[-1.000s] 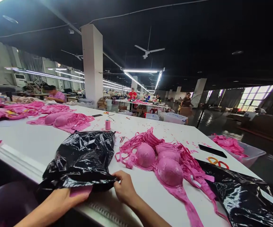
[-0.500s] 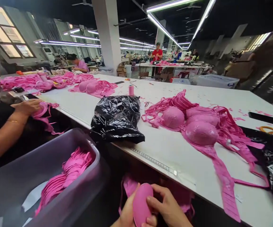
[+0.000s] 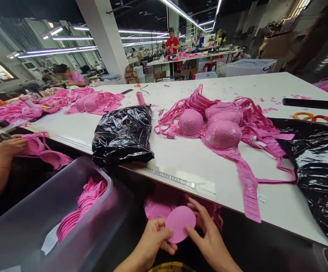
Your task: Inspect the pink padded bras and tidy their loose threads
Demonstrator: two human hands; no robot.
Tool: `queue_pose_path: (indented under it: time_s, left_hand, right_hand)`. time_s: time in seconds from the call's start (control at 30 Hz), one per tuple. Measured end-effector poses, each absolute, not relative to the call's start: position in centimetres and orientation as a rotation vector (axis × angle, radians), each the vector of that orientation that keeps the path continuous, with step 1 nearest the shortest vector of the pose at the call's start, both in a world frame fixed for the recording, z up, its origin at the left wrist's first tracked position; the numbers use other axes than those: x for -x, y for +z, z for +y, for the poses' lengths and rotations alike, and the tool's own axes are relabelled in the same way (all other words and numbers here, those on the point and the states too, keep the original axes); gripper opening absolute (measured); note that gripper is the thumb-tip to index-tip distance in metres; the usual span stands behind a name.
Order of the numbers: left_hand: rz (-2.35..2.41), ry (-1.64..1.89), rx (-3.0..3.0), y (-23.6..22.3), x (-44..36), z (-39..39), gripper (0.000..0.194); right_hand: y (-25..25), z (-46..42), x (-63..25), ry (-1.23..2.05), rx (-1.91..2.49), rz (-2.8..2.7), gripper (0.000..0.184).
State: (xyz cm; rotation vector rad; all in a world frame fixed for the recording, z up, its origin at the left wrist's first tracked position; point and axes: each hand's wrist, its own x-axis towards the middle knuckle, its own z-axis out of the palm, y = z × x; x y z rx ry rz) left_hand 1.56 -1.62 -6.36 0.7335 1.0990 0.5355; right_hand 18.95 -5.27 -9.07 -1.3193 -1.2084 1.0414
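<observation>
At the bottom centre of the frame, both hands are on one rounded pink pad [image 3: 181, 223], which is held up in front of the near edge of the white table [image 3: 177, 158]. The left hand [image 3: 155, 238] grips the pad at its left edge, the thumb on the near face. The right hand [image 3: 209, 240] grasps it from the right, thumb pressed on the lower right of the face and the index finger reaching past the upper edge. Behind the pad, below the table edge, lies more pink fabric [image 3: 158, 208], partly hidden.

On the table, a clear measuring strip [image 3: 166, 176] runs along the near edge above the hands. A stuffed black plastic bag [image 3: 124, 136] sits left of the frame's centre, with a pink thread spool [image 3: 140, 99] just behind it. Right of centre is a heap of pink bras [image 3: 223, 134], one band trailing toward the near edge. At the right side, a second black bag [image 3: 325, 158] lies beside scissors [image 3: 314, 117] with orange and red handles.

In the lower left, a grey bin [image 3: 110, 185] contains stacked pink pieces [image 3: 81, 211]; above it, a co-worker's hand [image 3: 10, 147] holds a pink bra [image 3: 33, 145]
</observation>
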Motion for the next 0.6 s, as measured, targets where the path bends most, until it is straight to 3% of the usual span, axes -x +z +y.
queue_pose_path:
  time_s: [0.17,0.4,0.6]
  left_hand:
    - [1.023,0.315,-0.730,-6.0,-2.2,-1.0,0.019]
    - [0.968,0.300,-0.949,-4.8,-3.4,-1.2,0.031]
    - [0.963,0.341,-1.126,-4.6,-3.8,-2.1,0.036]
  right_hand:
    - [-7.4,-6.7,-21.4,0.822,1.149,-1.817,0.035]
    - [-8.5,-7.4,-19.9,0.893,1.261,-1.444,0.014]
    - [-8.8,-7.8,-18.4,0.843,1.395,-1.236,0.017]
